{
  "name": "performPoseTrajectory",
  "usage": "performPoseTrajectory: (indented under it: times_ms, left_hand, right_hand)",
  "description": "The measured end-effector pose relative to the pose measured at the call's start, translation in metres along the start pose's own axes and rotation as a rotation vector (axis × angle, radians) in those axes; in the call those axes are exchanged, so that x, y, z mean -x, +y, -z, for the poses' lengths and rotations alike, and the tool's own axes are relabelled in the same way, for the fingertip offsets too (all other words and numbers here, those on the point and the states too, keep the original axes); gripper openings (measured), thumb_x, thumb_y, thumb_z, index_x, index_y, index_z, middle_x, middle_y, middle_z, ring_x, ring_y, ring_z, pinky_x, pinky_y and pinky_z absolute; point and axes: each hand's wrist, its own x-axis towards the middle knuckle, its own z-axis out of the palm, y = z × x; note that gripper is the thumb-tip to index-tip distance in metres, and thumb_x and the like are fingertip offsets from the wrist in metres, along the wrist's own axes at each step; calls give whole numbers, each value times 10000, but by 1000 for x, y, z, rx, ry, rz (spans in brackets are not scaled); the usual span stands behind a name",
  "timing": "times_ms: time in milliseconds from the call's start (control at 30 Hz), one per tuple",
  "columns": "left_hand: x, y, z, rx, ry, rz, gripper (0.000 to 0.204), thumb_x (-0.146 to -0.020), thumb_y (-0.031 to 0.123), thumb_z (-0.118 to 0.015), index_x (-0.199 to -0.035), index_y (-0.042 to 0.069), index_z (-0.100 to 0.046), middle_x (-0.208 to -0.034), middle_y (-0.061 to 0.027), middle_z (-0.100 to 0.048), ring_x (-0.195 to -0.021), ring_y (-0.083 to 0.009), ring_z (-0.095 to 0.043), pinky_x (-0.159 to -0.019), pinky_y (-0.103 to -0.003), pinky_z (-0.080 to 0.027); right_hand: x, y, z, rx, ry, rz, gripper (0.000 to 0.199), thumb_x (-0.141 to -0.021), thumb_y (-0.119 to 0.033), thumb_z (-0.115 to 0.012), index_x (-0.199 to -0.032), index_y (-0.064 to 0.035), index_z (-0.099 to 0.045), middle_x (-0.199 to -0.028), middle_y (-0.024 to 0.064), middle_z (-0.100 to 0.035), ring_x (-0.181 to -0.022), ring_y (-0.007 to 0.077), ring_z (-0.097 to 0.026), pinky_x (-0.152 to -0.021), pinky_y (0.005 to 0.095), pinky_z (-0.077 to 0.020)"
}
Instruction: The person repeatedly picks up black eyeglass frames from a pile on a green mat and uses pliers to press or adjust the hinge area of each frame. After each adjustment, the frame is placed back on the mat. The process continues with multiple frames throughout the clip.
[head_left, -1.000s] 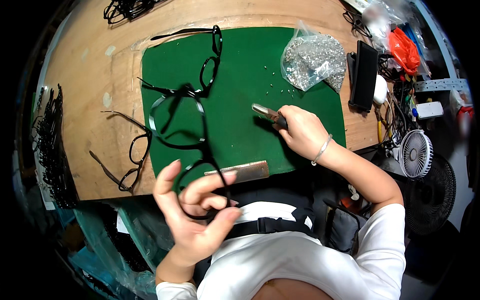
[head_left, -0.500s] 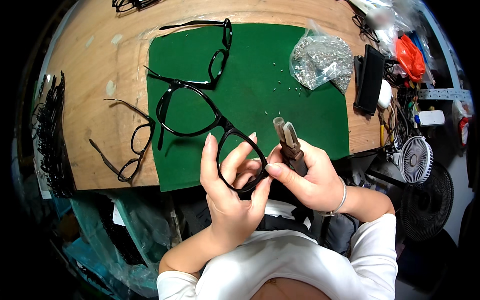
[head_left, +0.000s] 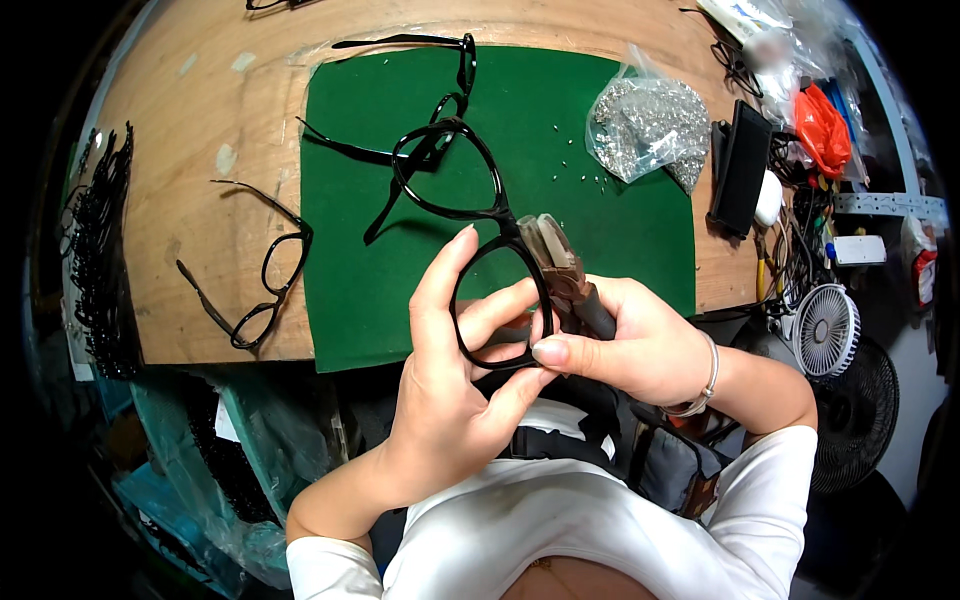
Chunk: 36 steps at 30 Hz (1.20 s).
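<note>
A black glasses frame (head_left: 506, 224) is held up over the near edge of the green mat (head_left: 350, 320). My left hand (head_left: 430, 385) grips its nearer rim, with fingers behind and through the lens opening. In my right hand (head_left: 645, 345) are pliers (head_left: 570, 283) with pale, sleeve-like jaw tips pointing away from me. The right thumb also presses against the nearer rim, close to the left thumb. The jaws are right beside the frame's bridge; I cannot tell whether they touch it. Another black glasses frame (head_left: 467, 65) lies behind the held one, partly covered by it.
Left of the mat, a third black frame (head_left: 304, 236) rests on the wooden table (head_left: 200, 270), beyond it a pile of black temples (head_left: 105, 270). A clear bag of small metal parts (head_left: 650, 125) is at the mat's far right. Fans (head_left: 827, 325) and cables stand at right.
The held frame has turned, its far rim swinging rightward and up over the frame on the mat. The pliers have come closer to its bridge. My view has shifted slightly.
</note>
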Motion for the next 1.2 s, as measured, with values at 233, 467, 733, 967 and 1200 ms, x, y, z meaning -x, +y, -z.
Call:
performPoseTrajectory:
  times_ms: [233, 467, 733, 967, 1200]
  left_hand:
    - [8, 15, 12, 152, -19, 38, 839, -718, -95, -596, -1317, 41, -24, -1191, -198, -460, -993, -181, -525, -831, -289, -470]
    - [11, 23, 16, 285, -38, 124, 824, -742, -118, -548, -1313, 42, 25, -1210, -245, -429, -970, -218, -563, -813, -280, -470]
    - [9, 21, 13, 183, -65, 131, 835, -751, -117, -537, -1316, 55, 53, -1233, -255, -397, -988, -257, -558, -827, -313, -477]
    - [5, 20, 10, 233, -17, 191, 837, -752, -125, -533, -1318, 85, 47, -1269, -236, -361, -1011, -266, -543, -826, -311, -483]
    - [5, 11, 11, 180, 82, 195, 837, -708, -129, -566, -1316, 79, -31, -1210, -228, -421, -919, -207, -579, -728, -261, -506]
  right_hand:
    - [7, -1, 3, -5, -75, -18, 227, -825, -155, -582, -979, -9, -501, -865, 2, -518, -788, 72, -476, -726, 228, -412]
    - [17, -18, 6, 638, -379, -250, 282, -871, -263, -505, -979, -3, -516, -797, 76, -586, -742, 155, -572, -671, 267, -451]
    - [12, -15, 4, 870, -265, -115, 369, -836, -313, -520, -788, 52, -517, -620, 210, -550, -634, 366, -569, -583, 406, -449]
    - [11, 3, 9, 976, -118, 109, 405, -813, -333, -544, -790, 69, -513, -623, 204, -563, -588, 363, -572, -573, 405, -462]
    - [-4, 7, 40, 906, -74, 46, 391, -795, -348, -583, -910, 22, -529, -792, 172, -587, -753, 292, -589, -659, 350, -453]
